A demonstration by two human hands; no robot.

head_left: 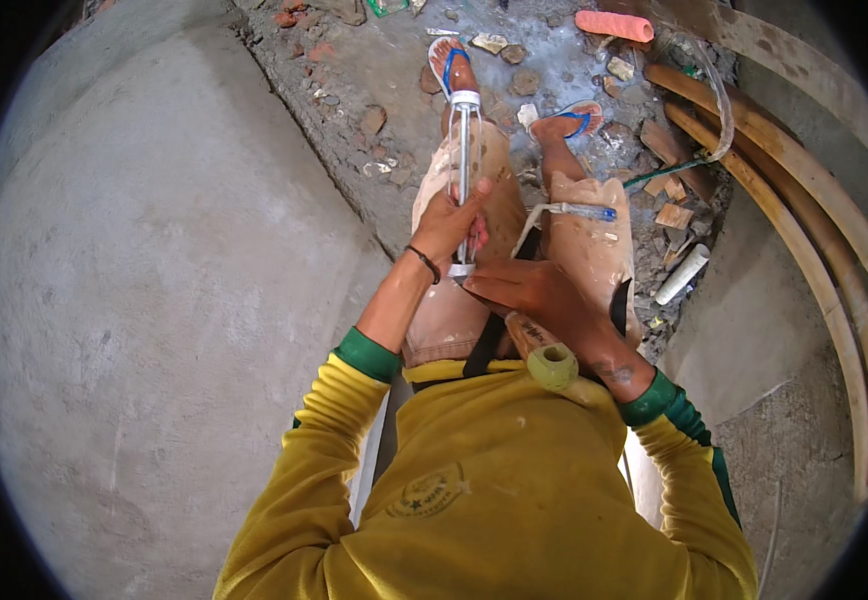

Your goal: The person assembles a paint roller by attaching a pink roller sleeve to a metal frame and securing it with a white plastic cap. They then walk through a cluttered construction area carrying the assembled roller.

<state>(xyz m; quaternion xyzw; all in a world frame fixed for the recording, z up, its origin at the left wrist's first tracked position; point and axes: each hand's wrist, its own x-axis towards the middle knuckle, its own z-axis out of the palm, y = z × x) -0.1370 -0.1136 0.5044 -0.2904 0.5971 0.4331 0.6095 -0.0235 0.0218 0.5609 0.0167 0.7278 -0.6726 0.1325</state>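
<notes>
My left hand is closed around the wires of a paint roller frame, a wire cage with white end caps, upright over my left thigh. My right hand reaches across to the cage's lower end cap. Its fingertips touch there; what they pinch is too small to make out. Under my right wrist sticks out a wooden handle with a yellow-green hollow end; whether it belongs to the frame is hidden. A bent whitish rod with a clear-and-blue grip lies across my right thigh.
A pink roller cover lies on the rubble-strewn ground ahead, and a white cylinder sits to the right. Long curved-looking boards line the right side. A clear hose loops near them. Bare grey cement spreads at left.
</notes>
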